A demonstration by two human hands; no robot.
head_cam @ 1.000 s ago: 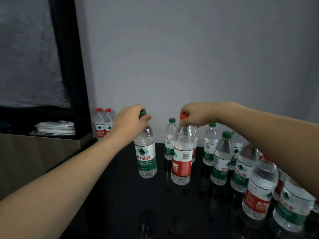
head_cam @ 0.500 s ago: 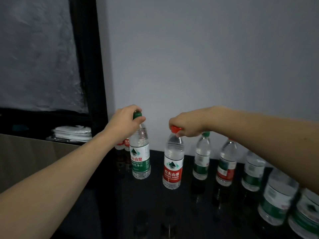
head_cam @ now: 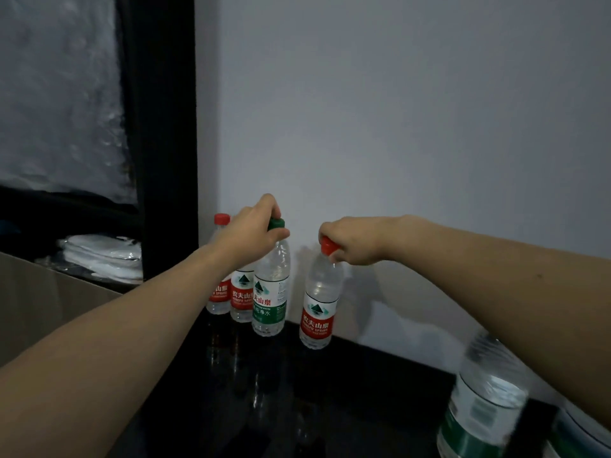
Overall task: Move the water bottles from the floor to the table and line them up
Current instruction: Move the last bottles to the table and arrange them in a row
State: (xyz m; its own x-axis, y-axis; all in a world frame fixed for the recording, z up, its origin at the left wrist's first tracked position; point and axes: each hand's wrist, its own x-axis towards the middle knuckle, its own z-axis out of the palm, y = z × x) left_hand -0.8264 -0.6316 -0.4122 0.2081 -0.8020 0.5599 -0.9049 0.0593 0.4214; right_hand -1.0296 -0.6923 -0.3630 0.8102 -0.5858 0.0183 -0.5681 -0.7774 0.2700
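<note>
My left hand (head_cam: 249, 234) grips the green cap of a green-labelled water bottle (head_cam: 269, 302), held upright at the far left of the black table (head_cam: 380, 391). My right hand (head_cam: 355, 241) pinches the red cap of a red-labelled bottle (head_cam: 317, 312), upright just to the right, its base at the table's back edge. Two red-labelled bottles (head_cam: 231, 295) stand against the wall behind the green one, partly hidden by my left wrist. I cannot tell if the held bottles touch the table.
A blurred green-labelled bottle (head_cam: 486, 401) stands at the lower right under my right forearm, another at the frame edge. A grey wall rises behind the table. A black frame (head_cam: 165, 127) and a ledge with folded white items (head_cam: 105, 256) lie left.
Both hands have carried their bottles left and back toward the wall, next to the two red-labelled bottles. The view has swung left, so the row of bottles on the right has mostly left the frame.
</note>
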